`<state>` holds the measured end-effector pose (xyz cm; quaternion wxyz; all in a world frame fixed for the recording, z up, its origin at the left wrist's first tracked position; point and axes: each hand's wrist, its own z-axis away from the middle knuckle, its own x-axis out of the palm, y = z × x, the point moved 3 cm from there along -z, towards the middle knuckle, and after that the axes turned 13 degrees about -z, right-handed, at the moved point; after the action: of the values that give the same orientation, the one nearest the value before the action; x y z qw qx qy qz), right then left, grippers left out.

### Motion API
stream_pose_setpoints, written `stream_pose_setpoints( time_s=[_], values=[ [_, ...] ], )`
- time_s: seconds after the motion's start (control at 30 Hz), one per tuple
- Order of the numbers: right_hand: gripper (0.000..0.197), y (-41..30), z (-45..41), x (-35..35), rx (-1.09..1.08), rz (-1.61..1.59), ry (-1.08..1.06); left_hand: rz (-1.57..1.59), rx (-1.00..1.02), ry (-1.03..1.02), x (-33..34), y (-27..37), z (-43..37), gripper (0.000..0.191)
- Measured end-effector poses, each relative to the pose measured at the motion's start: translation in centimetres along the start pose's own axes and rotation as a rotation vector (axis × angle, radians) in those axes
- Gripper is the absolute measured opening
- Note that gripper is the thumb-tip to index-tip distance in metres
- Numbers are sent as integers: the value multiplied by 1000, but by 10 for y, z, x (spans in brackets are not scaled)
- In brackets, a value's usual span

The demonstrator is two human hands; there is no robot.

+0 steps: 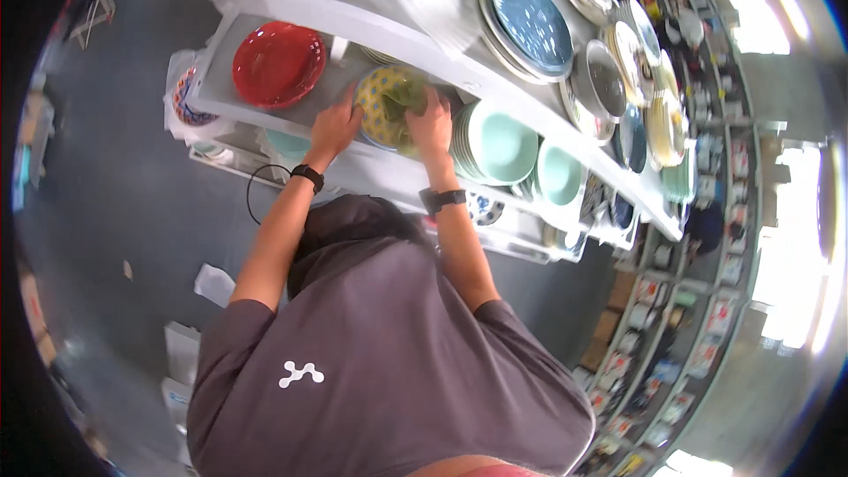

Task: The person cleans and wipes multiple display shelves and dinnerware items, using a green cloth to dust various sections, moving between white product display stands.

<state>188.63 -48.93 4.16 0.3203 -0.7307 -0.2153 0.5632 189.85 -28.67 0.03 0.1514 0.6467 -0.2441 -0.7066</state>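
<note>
A yellow plate or bowl with a blue pattern (372, 98) rests on the second shelf. My left hand (339, 124) grips its left rim, thumb near the inner face. Bunched green cloth (405, 94) is in my right hand (430, 124), pressed against the right part of the yellow dish and hiding some of it. To the left is a glossy red bowl (278, 65). A stack of mint-green bowls (505, 146) stands on edge just right of my right hand.
Above, the upper shelf edge (397, 30) juts over the dishes. It bears stacked plates, among them a blue plate (532, 23). Smaller mint bowls (560, 172) sit farther right. A black cable loop (249, 195) hangs below my left wrist. Storage racks (669, 305) line the right side.
</note>
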Motion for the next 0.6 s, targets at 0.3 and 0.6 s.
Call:
stream_pose_setpoints(
  time_s=[0.3, 0.6],
  values=[
    [61, 11, -32, 16, -102, 74, -122, 111, 0, -36, 5, 3, 6, 56],
    [46, -33, 1, 32, -364, 18, -120, 112, 65, 28, 20, -5, 8, 58]
  ],
)
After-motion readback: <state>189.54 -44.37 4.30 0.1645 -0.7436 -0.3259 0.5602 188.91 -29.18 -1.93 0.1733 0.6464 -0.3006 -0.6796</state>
